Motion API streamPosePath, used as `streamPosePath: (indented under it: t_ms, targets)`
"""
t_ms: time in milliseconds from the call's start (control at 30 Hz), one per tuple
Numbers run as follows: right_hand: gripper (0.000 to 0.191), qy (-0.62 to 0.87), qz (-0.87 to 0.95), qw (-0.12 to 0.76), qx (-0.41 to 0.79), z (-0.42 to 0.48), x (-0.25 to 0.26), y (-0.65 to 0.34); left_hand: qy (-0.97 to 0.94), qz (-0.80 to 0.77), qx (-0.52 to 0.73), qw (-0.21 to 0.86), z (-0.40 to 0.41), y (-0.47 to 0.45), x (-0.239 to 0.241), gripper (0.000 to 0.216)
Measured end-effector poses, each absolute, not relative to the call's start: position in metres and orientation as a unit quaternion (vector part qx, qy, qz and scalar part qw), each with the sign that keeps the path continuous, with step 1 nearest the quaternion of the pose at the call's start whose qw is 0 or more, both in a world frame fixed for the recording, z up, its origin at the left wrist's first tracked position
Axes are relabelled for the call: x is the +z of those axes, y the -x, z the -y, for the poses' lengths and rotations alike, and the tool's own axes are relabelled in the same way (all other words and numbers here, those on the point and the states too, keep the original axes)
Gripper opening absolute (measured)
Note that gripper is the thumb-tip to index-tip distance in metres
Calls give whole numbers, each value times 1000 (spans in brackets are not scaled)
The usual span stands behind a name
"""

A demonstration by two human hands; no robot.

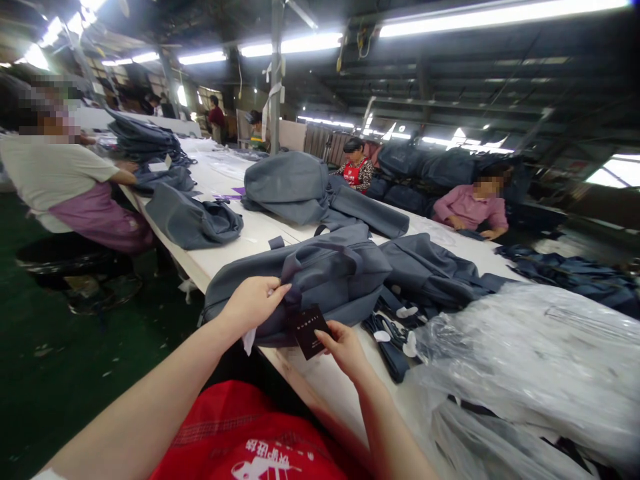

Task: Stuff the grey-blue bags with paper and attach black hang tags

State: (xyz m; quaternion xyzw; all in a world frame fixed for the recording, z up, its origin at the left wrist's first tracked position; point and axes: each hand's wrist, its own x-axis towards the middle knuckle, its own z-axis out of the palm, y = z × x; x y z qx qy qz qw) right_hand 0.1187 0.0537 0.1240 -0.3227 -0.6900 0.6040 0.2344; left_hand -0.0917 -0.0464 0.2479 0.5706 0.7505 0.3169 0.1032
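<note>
A dark grey-blue duffel bag (330,267) lies on the white table right before me, its handles on top. My left hand (256,303) is closed at the bag's near side, thumb and fingers pinched by a handle strap; what exactly lies between the fingers is hard to see, and a bit of white material hangs below the hand. Between thumb and fingers of my right hand (343,343) is a black hang tag (310,332) with small pale lettering. The tag rests against the front of the bag near its lower edge.
More grey bags (285,187) lie along the long white table (220,260). Coiled straps (393,347) and clear plastic sheeting (530,360) are at my right. One co-worker (65,173) sits at left by a black stool (75,257); another in pink (473,210) works across the table.
</note>
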Motion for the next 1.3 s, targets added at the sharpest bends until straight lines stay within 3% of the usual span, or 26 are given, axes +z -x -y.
streamPosePath:
  t_ms: [167, 333, 500, 667, 733, 800, 933, 1033, 1167, 1233, 1300]
  targets:
    - [34, 327, 685, 236, 608, -49, 116, -108, -568, -749, 341, -6, 84, 63, 245, 29]
    - [37, 309, 701, 191, 614, -41, 109, -96, -719, -626, 295, 61, 118, 24, 208, 23]
    - [41, 280, 730, 121, 612, -42, 110, -107, -715, -640, 276, 55, 134, 31, 160, 13]
    - [55, 321, 692, 57, 644, -49, 99, -127, -618, -705, 336, -90, 145, 53, 158, 14]
    - [61, 348, 667, 53, 656, -50, 93, -131, -567, -743, 319, -160, 137, 64, 172, 28]
    - [64, 361, 653, 59, 663, -50, 90, -133, -521, -786, 277, -187, 121, 76, 193, 60]
    - [55, 366, 667, 70, 646, -49, 86, -132, -484, -840, 213, -124, 70, 96, 233, 123]
    - [54, 370, 686, 54, 625, -49, 81, -135, -513, -837, 178, -71, 37, 106, 250, 141]
    - [57, 365, 749, 30, 552, -53, 97, -148, -542, -821, 165, -74, 25, 110, 252, 130]
    - [46, 365, 799, 56, 475, -57, 125, -155, -548, -817, 164, -74, 31, 107, 245, 103]
    - [38, 380, 836, 162, 361, -62, 166, -157, -563, -810, 153, -59, 39, 100, 234, 62]
